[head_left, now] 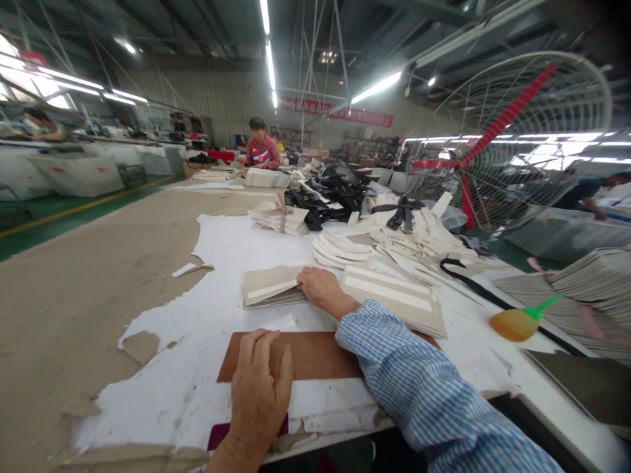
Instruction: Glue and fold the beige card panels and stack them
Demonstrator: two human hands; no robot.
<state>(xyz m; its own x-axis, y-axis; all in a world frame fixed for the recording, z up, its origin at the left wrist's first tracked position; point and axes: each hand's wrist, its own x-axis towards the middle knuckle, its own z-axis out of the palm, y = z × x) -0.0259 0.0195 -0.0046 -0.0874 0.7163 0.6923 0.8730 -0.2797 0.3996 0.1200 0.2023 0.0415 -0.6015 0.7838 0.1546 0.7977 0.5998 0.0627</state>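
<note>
On the paper-covered bench (123,263), our left hand (259,387) rested, fingers extended and thumb apart, on the near brown panel (315,358). Farther away, our right hand (323,289) pinched the raised right edge of a beige stack (271,277); a second stack (389,297) lay right of it. Its layers looked light, stiff yet bendable, best gripped by an edge.

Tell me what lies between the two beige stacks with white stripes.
The head view shows the right hand between them, over white paper, its fingers at the left stack.
</note>
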